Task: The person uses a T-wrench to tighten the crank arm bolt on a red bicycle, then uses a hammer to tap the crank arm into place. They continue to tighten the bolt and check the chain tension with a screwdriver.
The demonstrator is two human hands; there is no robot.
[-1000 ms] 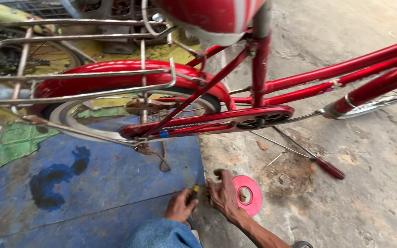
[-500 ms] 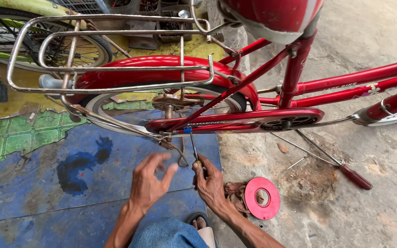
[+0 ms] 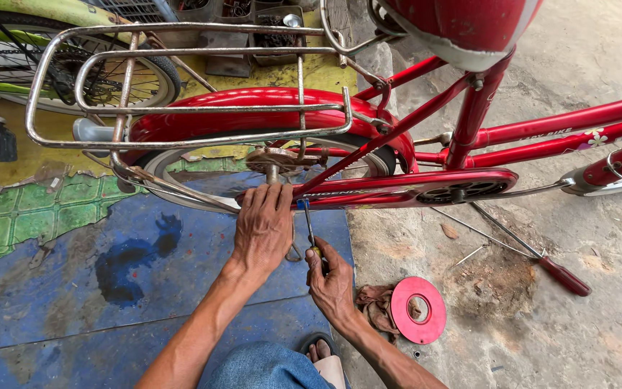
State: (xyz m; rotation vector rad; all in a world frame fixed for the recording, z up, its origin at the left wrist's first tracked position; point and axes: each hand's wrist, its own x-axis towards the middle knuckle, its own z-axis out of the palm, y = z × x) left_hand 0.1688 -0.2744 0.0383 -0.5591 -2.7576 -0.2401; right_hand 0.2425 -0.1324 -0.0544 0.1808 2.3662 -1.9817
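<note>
A red bicycle (image 3: 484, 137) stands in front of me, its rear wheel (image 3: 181, 162) under a red mudguard and a chrome rear rack (image 3: 181, 108). My left hand (image 3: 263, 227) rests with fingers spread against the wheel's axle area, just below the hub. Beside it, my right hand (image 3: 330, 277) grips a screwdriver (image 3: 309, 230) with a yellow and black handle, its shaft pointing up to the lower end of the red chain guard (image 3: 412, 189).
A red disc (image 3: 418, 310) lies on the concrete beside a brown rag (image 3: 374, 302). A red-handled tool (image 3: 541, 259) lies to the right. Blue and green painted floor spreads on the left. Another bicycle wheel (image 3: 73, 72) and boxes of parts stand behind.
My left hand has moved up from open air onto the axle area. My right hand has raised the screwdriver to the chain guard's end. The view has shifted closer.
</note>
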